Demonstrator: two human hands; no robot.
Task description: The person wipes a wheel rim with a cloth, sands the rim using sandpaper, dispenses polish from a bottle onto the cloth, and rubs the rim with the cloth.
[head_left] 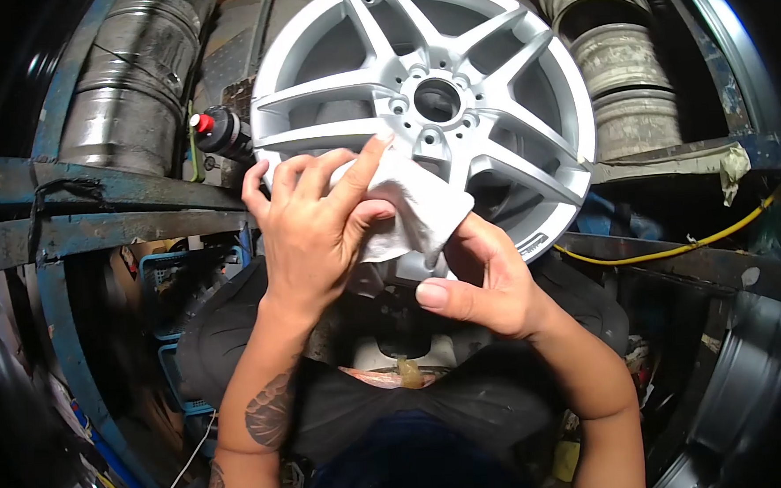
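A silver alloy wheel (498, 106) with paired spokes and an open center bore stands tilted in front of me. My left hand (310, 222) presses a crumpled white cloth (415, 198) against the lower left spokes, its thumb and fingers closed on the fabric and the index finger reaching toward the hub. At the wheel's lower edge, my right hand (498, 282) is curled round the rim with the thumb on the near side. Its fingertips are partly hidden behind the cloth and the wheel.
Blue metal racks (125, 227) flank me, with bare rim barrels (123, 108) on the left and more barrels (625, 86) on the right. A red-capped bottle (219, 129) stands left of the wheel. A yellow hose (665, 254) crosses at right. Blue baskets (168, 295) sit below left.
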